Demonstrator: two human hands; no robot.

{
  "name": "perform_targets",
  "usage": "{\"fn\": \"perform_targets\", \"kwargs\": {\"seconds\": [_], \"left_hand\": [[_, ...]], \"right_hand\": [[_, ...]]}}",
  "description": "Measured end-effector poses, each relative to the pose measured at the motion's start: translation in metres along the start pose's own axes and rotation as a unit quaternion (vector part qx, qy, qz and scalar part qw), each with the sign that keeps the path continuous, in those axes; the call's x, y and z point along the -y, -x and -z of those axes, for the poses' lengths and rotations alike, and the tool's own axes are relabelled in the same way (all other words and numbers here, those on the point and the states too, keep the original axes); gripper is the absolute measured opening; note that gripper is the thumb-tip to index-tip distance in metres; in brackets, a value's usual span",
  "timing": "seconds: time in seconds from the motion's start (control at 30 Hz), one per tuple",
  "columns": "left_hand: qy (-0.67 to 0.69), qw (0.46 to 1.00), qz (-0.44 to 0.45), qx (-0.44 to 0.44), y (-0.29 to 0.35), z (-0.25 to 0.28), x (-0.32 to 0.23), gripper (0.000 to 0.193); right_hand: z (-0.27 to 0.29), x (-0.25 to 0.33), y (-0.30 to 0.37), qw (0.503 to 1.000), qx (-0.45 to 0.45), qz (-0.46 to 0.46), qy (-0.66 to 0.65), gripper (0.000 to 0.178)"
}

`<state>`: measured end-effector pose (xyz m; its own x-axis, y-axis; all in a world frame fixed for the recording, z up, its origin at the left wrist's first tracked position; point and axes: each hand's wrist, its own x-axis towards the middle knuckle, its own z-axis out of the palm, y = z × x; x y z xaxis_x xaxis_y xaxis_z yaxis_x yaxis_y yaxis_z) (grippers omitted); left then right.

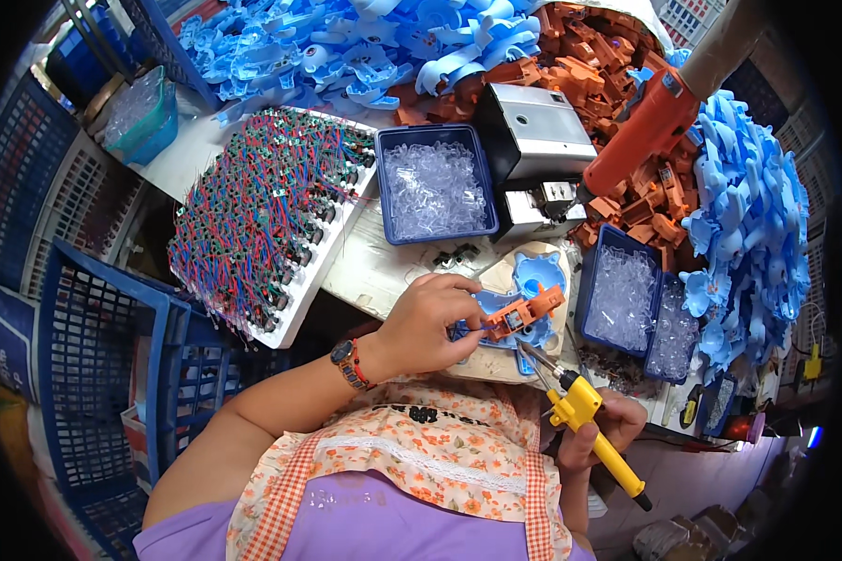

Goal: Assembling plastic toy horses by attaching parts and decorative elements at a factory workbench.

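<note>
Workbench, far side heaped with blue plastic shells. Left hand: pinching orange plastic housing, left end. Right hand: wrapped around yellow soldering gun.

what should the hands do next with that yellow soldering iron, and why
Probably ease the yellow soldering iron toward the orange plastic housing: the left hand has its fingertips at the housing, over a blue plastic shell, and the right hand holds the iron with its tip close by. Whether they touch is unclear.
</note>
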<state>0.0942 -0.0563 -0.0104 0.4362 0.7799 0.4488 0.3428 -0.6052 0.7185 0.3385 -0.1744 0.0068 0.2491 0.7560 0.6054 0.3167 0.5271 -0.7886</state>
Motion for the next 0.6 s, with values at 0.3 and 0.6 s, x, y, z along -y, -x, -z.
{"fn": "perform_targets", "kwargs": {"seconds": [0.3,0.6], "left_hand": [[0.001,1.000,-0.003,-0.003,0.000,0.000,-0.001,0.008],[0.010,1.000,-0.004,-0.006,0.000,0.000,-0.001,0.008]], "right_hand": [[0.008,-0.012,-0.003,0.984,0.127,0.119,0.029,0.047],[-0.005,-0.001,-0.021,0.971,0.150,0.173,0.065,0.042]]}}
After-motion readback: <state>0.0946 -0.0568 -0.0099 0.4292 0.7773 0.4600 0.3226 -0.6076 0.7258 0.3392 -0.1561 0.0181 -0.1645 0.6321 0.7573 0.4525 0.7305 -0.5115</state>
